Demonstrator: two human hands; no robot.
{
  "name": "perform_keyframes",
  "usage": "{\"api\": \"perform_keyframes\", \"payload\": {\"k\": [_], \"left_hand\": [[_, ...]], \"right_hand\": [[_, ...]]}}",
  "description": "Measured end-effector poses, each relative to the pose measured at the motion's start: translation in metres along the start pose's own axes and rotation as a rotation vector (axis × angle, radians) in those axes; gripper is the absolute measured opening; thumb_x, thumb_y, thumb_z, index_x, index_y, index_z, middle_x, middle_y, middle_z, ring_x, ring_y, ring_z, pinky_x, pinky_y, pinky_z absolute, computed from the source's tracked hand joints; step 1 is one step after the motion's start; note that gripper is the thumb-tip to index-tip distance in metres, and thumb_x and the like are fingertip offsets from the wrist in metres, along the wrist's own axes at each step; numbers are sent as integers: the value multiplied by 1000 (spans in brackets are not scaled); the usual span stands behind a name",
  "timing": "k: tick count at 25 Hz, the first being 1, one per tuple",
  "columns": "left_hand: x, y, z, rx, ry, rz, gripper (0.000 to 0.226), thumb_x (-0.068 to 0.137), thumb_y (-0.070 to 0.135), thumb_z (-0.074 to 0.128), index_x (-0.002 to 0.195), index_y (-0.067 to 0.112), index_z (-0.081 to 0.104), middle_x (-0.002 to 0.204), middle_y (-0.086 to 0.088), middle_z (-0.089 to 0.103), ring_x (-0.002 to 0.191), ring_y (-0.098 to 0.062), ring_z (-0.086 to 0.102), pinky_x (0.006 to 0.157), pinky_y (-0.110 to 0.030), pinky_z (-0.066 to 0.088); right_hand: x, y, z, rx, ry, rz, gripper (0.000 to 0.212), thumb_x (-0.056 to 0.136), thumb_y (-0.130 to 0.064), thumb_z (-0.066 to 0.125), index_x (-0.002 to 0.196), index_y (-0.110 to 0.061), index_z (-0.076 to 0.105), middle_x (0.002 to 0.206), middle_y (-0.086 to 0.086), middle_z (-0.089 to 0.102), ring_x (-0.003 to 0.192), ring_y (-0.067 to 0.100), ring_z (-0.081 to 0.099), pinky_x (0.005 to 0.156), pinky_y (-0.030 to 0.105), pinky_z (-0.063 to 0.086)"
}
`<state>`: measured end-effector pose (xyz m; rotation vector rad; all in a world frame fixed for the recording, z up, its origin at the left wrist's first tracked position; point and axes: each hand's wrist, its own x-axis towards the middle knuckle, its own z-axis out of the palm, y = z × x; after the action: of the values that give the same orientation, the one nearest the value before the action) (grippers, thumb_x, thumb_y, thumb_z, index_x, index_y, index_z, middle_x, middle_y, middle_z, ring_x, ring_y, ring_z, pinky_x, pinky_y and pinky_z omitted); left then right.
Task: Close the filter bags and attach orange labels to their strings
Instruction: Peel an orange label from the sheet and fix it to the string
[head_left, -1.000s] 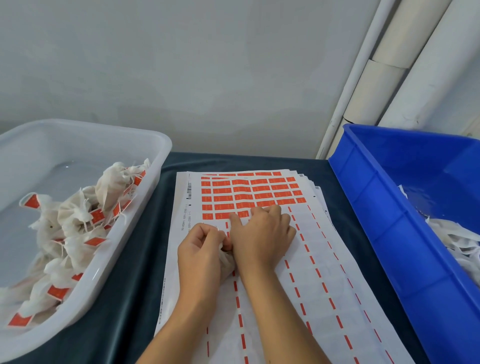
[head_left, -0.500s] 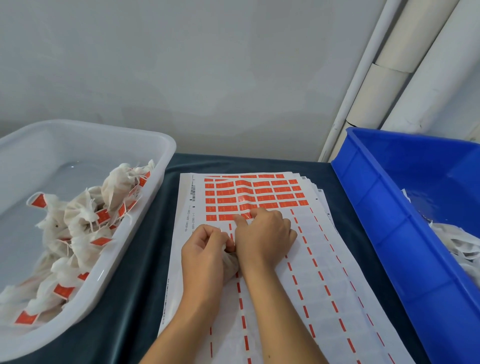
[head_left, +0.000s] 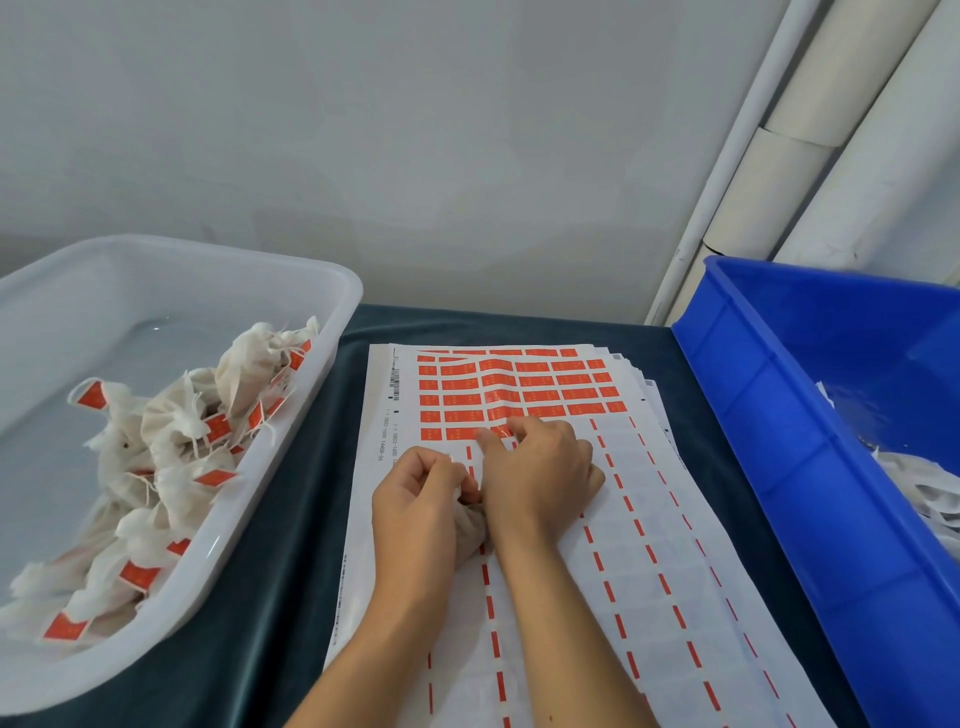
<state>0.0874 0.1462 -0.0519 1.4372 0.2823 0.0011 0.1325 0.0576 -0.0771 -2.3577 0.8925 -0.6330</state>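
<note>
At the table's middle, on the label sheet (head_left: 649, 545), the left hand (head_left: 415, 512) grips a filter bag (head_left: 470, 530); the right hand (head_left: 540, 475) has now pinched up an orange label (head_left: 500, 430), ready for the string.

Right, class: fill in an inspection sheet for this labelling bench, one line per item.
Surface: dark cloth-covered table.
Job's things: label sheets, orange labels left at the far end; filter bag between the hands.
Clutter: white tub of labelled bags; blue crate of white bags.
Grippers: left hand grips the bag; right hand picks at a label.
Cables: nothing seen.
Surroundings: grey wall, white pipes.
</note>
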Motion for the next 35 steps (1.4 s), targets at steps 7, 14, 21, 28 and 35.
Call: {"api": "perform_keyframes", "payload": {"k": [7, 14, 21, 28, 35], "left_hand": [[-1, 4, -2, -41, -21, -11, 15, 94, -2, 56, 81, -3, 63, 69, -7, 68, 58, -7, 64, 51, -15, 52], [0, 2, -2, -68, -56, -7, 13, 96, -1, 55, 85, -5, 62, 75, -11, 70, 65, -10, 68, 56, -18, 56], [-2, 3, -2, -87, -50, 12, 19, 96, 2, 56, 79, 2, 63, 77, -11, 70, 65, -9, 66, 57, -19, 56], [-2, 3, -1, -47, -33, 11, 17, 98, 3, 56, 84, 3, 65, 76, -4, 72, 67, -9, 69, 57, -15, 54], [-2, 3, -1, -50, -25, -40, 23, 100, 8, 56, 81, 11, 67, 76, -5, 73, 74, -22, 75, 58, -22, 58]], "right_hand": [[2, 2, -2, 17, -2, 4, 31, 93, -53, 68, 114, -33, 77, 113, -9, 73, 94, 8, 50, 89, 28, 36], [23, -5, -9, -46, -128, 19, 16, 99, -36, 63, 104, -28, 76, 108, -6, 73, 92, 13, 57, 88, 28, 42], [16, -12, -14, 36, -209, -238, 16, 99, -34, 63, 112, -24, 63, 112, -4, 70, 91, 13, 64, 88, 32, 59], [17, -12, -19, 332, -238, -296, 4, 102, -29, 63, 101, -29, 59, 102, -12, 68, 84, 6, 65, 75, 15, 53], [29, -1, -27, 772, -252, -101, 14, 99, -27, 69, 99, -38, 62, 93, -25, 69, 94, -15, 63, 65, 2, 50]]}}
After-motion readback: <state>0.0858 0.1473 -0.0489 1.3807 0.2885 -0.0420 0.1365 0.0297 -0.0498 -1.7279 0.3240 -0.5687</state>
